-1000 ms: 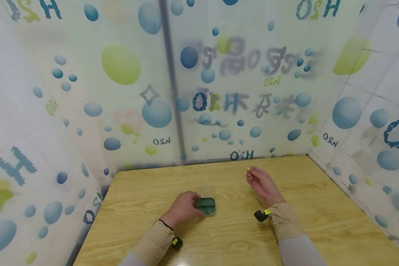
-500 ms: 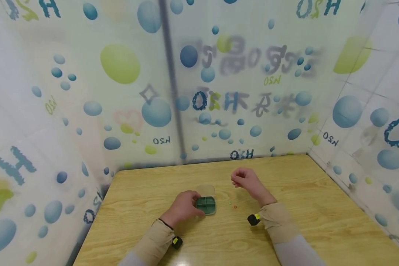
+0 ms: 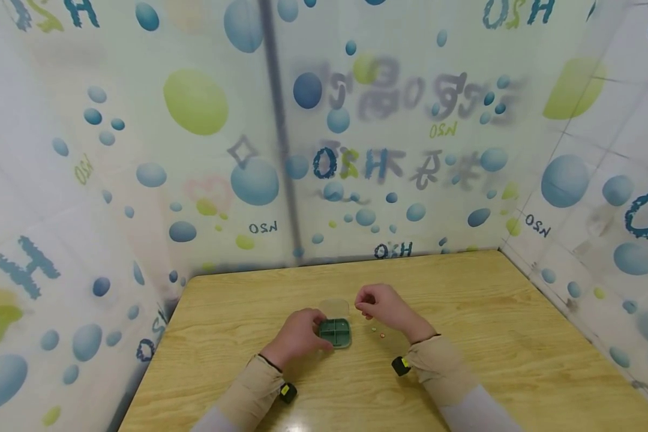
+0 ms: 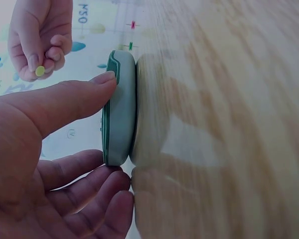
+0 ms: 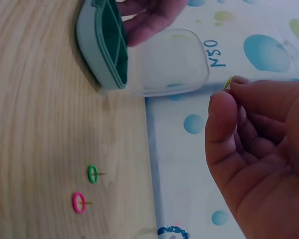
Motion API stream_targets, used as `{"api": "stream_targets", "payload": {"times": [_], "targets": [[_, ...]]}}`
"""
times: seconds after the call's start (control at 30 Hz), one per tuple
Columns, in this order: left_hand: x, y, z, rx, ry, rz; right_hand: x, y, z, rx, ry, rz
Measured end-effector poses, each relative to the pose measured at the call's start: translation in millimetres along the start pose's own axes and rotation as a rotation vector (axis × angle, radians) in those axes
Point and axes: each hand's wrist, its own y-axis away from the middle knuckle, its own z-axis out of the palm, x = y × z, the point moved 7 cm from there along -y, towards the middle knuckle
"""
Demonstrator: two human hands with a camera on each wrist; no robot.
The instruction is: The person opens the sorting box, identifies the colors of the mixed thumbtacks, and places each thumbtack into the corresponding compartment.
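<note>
My left hand (image 3: 297,337) grips the near-left side of a small green four-compartment pill box (image 4: 122,114) on the table, thumb on its rim and fingers along the other side. Its clear lid (image 5: 172,64) is swung back, away from me. My right hand (image 3: 387,306) is raised just right of the lid. Thumb and index finger pinch a thumbtack with a yellow head (image 4: 40,71). On the tabletop right of the box lie a green thumbtack (image 5: 89,174) and a pink-red thumbtack (image 5: 74,203), pins showing in the right wrist view.
The wood-grain table (image 3: 221,312) runs back to a curtain-like wall (image 3: 194,180) printed with blue and green bubbles. Similar printed walls close off both sides. A small black wrist camera (image 3: 401,366) sticks out from the right sleeve, and another (image 3: 288,393) from the left.
My right hand has come left and a little nearer, from the table's back right to beside the open lid, carrying the yellow thumbtack. The left hand and box have stayed put.
</note>
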Motion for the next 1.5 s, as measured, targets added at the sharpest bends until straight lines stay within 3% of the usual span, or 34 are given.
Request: {"api": "stream_targets", "payload": {"times": [0.4, 0.67, 1.5], "targets": [[-2.0, -0.5, 1.4, -0.007, 0.010, 0.007, -4.4, -4.9, 21.5, -0.001, 0.146, 0.027], [-2.4, -0.5, -0.1, -0.001, 0.011, 0.005, -8.7, -7.8, 35.6, -0.013, 0.271, -0.020], [-1.7, 1.4, 0.4, -0.017, 0.015, 0.006, -5.1, -8.8, 50.4, 0.027, 0.384, -0.038]]}}
